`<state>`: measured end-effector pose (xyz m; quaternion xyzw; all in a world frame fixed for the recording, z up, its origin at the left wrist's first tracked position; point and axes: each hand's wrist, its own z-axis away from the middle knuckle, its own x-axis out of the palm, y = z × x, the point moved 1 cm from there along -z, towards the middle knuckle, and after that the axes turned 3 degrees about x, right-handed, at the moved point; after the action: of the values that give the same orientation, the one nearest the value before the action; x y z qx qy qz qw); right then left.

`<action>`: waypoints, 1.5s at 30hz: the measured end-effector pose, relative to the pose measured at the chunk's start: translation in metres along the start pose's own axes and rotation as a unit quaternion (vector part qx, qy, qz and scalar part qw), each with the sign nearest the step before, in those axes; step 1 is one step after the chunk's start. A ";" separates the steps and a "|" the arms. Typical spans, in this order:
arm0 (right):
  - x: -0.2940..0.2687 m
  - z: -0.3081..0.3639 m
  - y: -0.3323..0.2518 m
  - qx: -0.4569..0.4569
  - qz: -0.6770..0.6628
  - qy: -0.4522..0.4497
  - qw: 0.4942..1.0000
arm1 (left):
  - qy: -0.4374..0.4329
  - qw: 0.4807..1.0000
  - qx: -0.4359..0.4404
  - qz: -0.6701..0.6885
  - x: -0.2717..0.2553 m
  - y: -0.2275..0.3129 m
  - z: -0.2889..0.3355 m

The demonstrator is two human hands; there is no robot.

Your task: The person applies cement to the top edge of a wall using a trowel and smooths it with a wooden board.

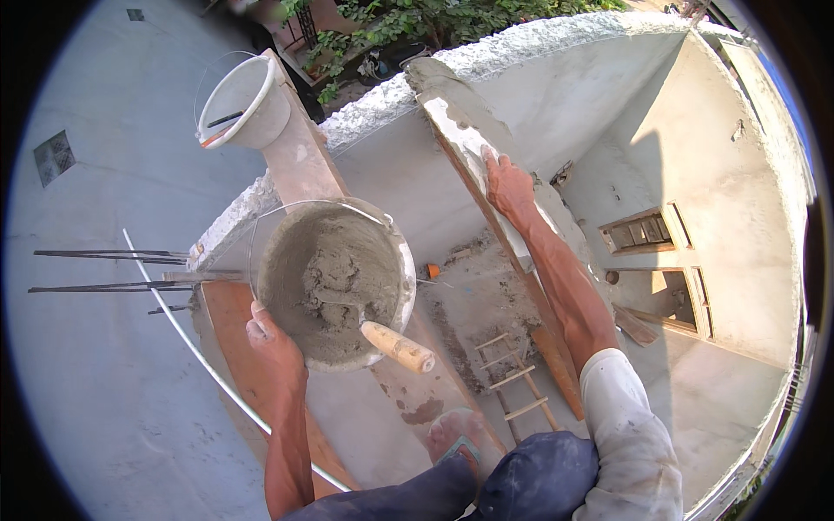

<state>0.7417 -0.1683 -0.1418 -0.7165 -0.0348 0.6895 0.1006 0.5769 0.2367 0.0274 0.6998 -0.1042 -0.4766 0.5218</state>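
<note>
A bucket (398, 291) of wet grey mortar (334, 252) stands on a plank in front of me, its wire handle raised over the far side. In the mortar lies a trowel, its blade partly buried and its wooden handle (398, 346) across the near rim. My left hand (276, 340) is closed on the bucket's left rim. Reaching forward, my right hand (511, 187) rests on top of a narrow beam (465, 130) with a bright white strip along it. Its fingers are curled; what they hold, if anything, is hidden.
A second white bucket (269, 117) stands at the plank's far end. Steel rods (109, 286) and a thin white pipe (195, 347) jut out at left. My sandalled foot (456, 434) is on the plank. Far below, a wooden ladder (517, 378) stands inside the walls; rough edges (521, 43) surround the drop.
</note>
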 end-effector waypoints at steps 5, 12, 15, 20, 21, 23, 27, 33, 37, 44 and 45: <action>0.009 -0.022 -0.010 0.016 0.024 0.009 1.000 | -0.004 1.000 0.011 -0.019 -0.003 -0.008 0.000; 0.000 0.015 0.016 0.037 0.029 0.008 0.999 | 0.004 0.995 0.031 -0.092 -0.008 -0.012 -0.004; -0.010 0.047 0.044 0.055 0.023 0.007 0.998 | 0.001 0.993 0.023 -0.113 -0.003 -0.005 -0.002; -0.017 0.121 0.065 0.083 0.019 -0.038 0.996 | 0.020 0.992 0.025 -0.121 -0.009 -0.022 -0.012; -0.020 0.139 0.072 0.098 0.021 -0.061 0.993 | 0.021 0.992 0.028 -0.121 -0.009 -0.023 -0.013; -0.033 0.179 0.089 0.132 0.017 -0.095 0.987 | 0.015 0.994 0.025 -0.106 -0.005 -0.020 -0.012; -0.052 0.286 0.122 0.151 -0.029 -0.074 0.985 | 0.015 0.995 0.031 -0.091 0.000 -0.016 -0.009; -0.061 0.384 0.138 0.156 -0.062 -0.070 0.983 | 0.024 0.997 0.042 -0.062 -0.002 -0.019 -0.014; -0.057 0.354 0.139 0.113 -0.056 -0.037 0.991 | 0.011 0.999 0.024 -0.022 0.006 -0.020 -0.009; -0.018 0.166 0.070 0.072 -0.057 -0.049 0.995 | 0.026 0.998 0.006 -0.063 -0.007 0.000 -0.001; -0.013 0.140 0.067 0.061 -0.060 -0.035 0.996 | 0.021 0.998 0.010 -0.066 -0.004 -0.001 0.000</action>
<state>0.5955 -0.2225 -0.1456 -0.6810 -0.0388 0.7077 0.1841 0.5746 0.2398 0.0286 0.7202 -0.0519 -0.4940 0.4845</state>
